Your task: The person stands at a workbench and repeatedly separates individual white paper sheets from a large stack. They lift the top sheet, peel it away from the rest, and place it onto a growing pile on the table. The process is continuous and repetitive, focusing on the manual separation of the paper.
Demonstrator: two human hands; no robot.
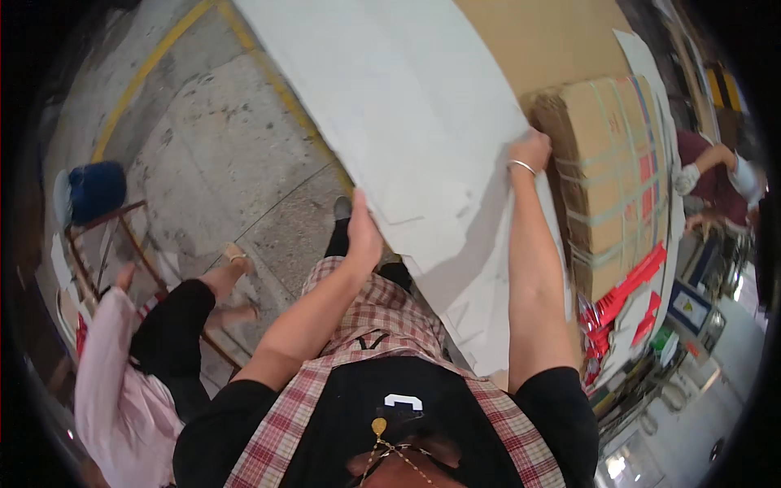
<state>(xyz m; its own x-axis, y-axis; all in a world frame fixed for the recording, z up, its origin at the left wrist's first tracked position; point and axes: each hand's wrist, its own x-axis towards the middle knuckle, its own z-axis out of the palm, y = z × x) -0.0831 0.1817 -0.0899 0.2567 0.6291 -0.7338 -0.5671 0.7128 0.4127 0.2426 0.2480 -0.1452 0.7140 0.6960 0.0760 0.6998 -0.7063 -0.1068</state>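
A large white sheet (407,106), which looks like paperboard, stretches out in front of me over a work surface. My left hand (364,233) is at its left edge, fingers straight and the side of the hand against the sheet. Farther out, my right hand (530,150), with a bracelet on the wrist, is closed at the sheet's right edge, its fingertips partly hidden. Just right of that hand lies a thick brown cardboard bundle (614,175) bound with pale straps. Folds or cut flaps show at the sheet's near end.
Brown cardboard (553,41) lies beyond the sheet. Red packaging (622,297) sits at the near right. A seated person in a pink top (122,382) is at my left, by a metal-framed stand (130,244). Another person (720,175) works at far right. Yellow lines (154,61) mark the concrete floor.
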